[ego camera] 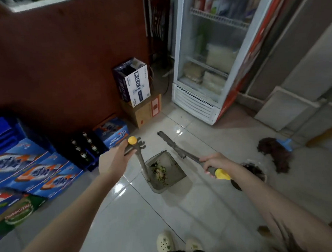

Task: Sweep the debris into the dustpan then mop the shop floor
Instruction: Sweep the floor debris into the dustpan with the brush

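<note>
Left hand point(113, 159) grips dustpan point(173, 163) handle top, right hand point(213, 162) wraps brush point(171, 144) handle above dustpan; both likely light, stiff.

Left grip point(113, 161) and right grip point(217, 162) are clenched, held forward, apart.

Glass-door cooler point(211, 54) is being kept far right, stocked with pale packs. A white printed box point(136, 83) is being carried by a brown carton point(144, 112) against the brown wall point(65, 63). Near left, blue cartons point(40, 171) are being kept stacked beside a bottle crate point(86, 153).
</note>
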A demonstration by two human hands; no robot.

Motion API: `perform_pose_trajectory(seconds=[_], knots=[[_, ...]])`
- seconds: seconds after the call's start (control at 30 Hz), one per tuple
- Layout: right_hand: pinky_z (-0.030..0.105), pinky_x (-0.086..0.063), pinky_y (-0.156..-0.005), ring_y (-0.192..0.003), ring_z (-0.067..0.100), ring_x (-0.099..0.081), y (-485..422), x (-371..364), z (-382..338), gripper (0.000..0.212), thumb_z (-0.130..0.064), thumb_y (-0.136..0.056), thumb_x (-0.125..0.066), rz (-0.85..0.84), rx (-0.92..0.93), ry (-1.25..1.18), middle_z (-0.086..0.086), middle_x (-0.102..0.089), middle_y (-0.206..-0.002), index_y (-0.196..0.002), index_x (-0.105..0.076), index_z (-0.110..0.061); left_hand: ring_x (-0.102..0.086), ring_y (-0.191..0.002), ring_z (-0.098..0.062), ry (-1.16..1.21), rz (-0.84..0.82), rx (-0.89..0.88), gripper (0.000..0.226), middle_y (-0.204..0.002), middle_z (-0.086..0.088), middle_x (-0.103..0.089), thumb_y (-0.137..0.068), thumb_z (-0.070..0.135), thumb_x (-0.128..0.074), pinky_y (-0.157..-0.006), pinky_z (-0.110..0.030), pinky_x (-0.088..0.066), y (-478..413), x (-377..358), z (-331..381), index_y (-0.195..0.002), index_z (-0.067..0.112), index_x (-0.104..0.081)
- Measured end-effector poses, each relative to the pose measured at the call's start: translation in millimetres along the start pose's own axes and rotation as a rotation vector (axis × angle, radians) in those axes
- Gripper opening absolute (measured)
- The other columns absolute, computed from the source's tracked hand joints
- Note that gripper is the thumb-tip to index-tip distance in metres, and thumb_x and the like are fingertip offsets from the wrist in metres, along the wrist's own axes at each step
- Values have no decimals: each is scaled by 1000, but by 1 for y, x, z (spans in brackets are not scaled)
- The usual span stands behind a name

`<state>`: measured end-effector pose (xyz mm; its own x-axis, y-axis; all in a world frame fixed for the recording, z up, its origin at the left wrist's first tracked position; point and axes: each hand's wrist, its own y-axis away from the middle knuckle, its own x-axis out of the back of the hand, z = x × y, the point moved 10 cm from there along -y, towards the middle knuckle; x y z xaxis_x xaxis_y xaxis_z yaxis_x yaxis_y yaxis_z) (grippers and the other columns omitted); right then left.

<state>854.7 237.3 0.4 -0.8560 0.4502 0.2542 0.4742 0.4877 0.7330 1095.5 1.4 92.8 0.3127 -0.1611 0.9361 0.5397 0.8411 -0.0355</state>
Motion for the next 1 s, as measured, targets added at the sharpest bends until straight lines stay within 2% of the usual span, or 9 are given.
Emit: perform_pose_trajectory(seconds=[0.07,0.23,0.3,0.4,0.5,0.6,0.73,0.87,1.0], knots=[[13,-34,-33,-24,16,-43,6,8,5,48,20,-72,-54,37,-17,-21,19,-58,-74,-116,-65,3,-65,-87,-24,-13,1,-60,32,-96,0,-69,-90,48,-52,-62,-29,-38,-15,-3,8,-116,29,-57],[11,-30,-31,-23,14,-42,29,28,8,42,20,-75,-54,119,-20,-81,1,-53,-35,-113,-64,6,-64,-85,-26,33,-17,-163,32,-91,-2,-69,-90,45,-54,-60,-30,-39,-43,-1,40,-118,29,-56],[13,-32,-32,-28,16,-44,32,40,14,45,19,-74,-55,155,-16,-97,6,-56,-44,-115,-64,5,-63,-83,-26,39,-58,-194,31,-85,0,-65,-91,45,-53,-59,-29,-36,-53,-8,50,-117,30,-56],[20,-40,-38,-41,23,-52,36,57,26,52,17,-70,-57,191,-8,-63,6,-62,-64,-118,-65,0,-65,-86,-28,157,-134,-213,36,-86,2,-65,-82,63,-53,-67,-34,-48,-67,-22,62,-109,38,-54],[24,-42,-43,-34,20,-51,47,75,38,53,17,-69,-57,235,-2,-73,5,-61,-67,-117,-65,-3,-65,-84,-32,121,-120,-285,38,-88,-3,-68,-81,67,-49,-71,-39,-51,-80,-29,79,-104,37,-52],[25,-43,-43,-33,21,-50,58,92,54,54,16,-70,-59,283,-8,-113,13,-64,-67,-119,-65,-6,-64,-78,-37,-38,-6,-362,36,-84,-13,-68,-88,54,-51,-63,-35,-43,-80,-15,111,-105,23,-57],[25,-45,-44,-42,20,-52,73,113,75,53,13,-72,-61,343,-12,-145,7,-61,-70,-121,-64,-9,-64,-83,-39,-41,-4,-444,40,-86,-18,-68,-88,49,-55,-66,-36,-40,-72,-11,153,-103,13,-61],[17,-44,-46,-61,14,-52,83,139,95,52,10,-74,-63,435,-11,-163,-1,-58,-76,-121,-64,-11,-65,-81,-39,-7,26,-550,37,-83,-19,-67,-87,42,-60,-63,-34,-37,-67,-3,198,-106,10,-62],[7,-40,-40,-57,2,-54,91,163,118,52,9,-72,-66,498,-26,-211,2,-57,-86,-121,-65,-11,-65,-71,-36,-8,35,-641,38,-75,-17,-67,-87,42,-60,-56,-30,-37,-64,-2,242,-105,8,-62]])
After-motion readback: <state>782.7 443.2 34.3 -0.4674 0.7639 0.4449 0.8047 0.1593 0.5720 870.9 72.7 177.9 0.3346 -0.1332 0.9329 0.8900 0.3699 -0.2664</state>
